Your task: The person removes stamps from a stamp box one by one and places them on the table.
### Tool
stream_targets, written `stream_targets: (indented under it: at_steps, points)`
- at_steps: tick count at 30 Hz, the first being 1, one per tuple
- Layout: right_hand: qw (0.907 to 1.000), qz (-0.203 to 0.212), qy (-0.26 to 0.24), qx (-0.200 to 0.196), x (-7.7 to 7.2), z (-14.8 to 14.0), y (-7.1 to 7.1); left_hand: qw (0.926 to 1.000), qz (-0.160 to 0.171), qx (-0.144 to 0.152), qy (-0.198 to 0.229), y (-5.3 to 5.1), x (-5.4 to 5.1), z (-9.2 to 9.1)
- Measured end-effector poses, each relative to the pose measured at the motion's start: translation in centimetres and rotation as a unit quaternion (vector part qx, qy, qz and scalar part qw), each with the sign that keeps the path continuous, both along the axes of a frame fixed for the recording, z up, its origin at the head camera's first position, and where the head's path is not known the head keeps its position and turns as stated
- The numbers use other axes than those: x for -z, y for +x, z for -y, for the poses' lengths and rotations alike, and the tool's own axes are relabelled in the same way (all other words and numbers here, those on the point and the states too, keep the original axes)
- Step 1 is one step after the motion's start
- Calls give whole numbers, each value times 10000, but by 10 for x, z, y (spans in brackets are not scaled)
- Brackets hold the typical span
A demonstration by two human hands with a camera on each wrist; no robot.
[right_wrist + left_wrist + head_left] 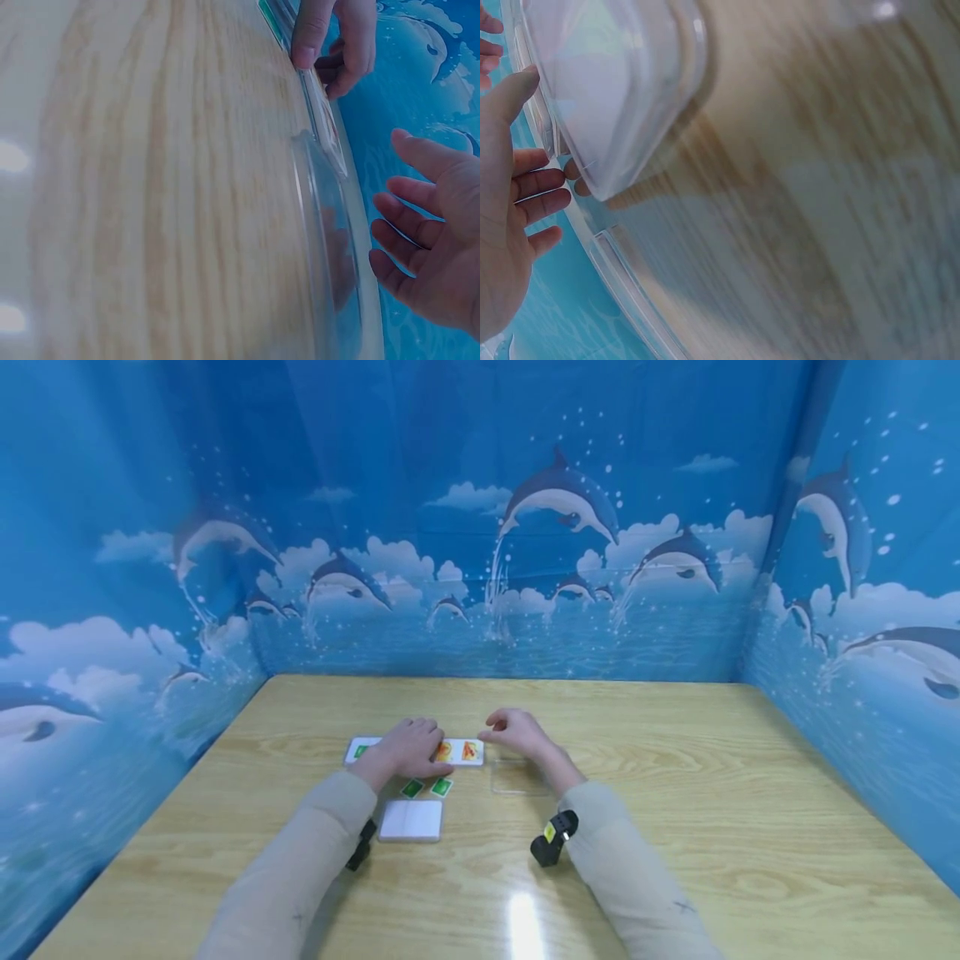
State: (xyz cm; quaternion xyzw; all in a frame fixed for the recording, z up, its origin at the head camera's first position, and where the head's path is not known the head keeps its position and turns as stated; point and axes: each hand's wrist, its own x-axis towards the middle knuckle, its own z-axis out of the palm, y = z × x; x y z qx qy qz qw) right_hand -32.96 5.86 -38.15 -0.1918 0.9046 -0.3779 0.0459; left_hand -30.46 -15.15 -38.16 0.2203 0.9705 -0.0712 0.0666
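Note:
A long white tray [471,752] with a clear rim lies across the table, with orange picture cards in its right part and a green one at its left end. My left hand [408,748] straddles it and grips it, thumb at the near edge and fingers at the far edge. The palm hides the tray's middle. My right hand [519,732] hovers just off the tray's right end. In the right wrist view the right hand's fingers [409,221] are loosely bent and spread, holding nothing. Below that hand lies a clear plastic lid or box [510,778], partly behind the wrist.
Two green cards, one on the left [412,788] and one on the right [442,787], lie in front of the tray. Nearer me sits a white square box [411,821] with a clear edge. Dolphin-printed curtains [480,527] enclose the wooden table [675,793] at the back and sides.

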Motion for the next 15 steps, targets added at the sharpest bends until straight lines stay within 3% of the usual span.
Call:
stream_targets:
  at_steps: [15]
  points:
    - [9980, 521, 351, 70, 11, 12, 2, 9999, 95, -140, -21, 0, -2, -2]
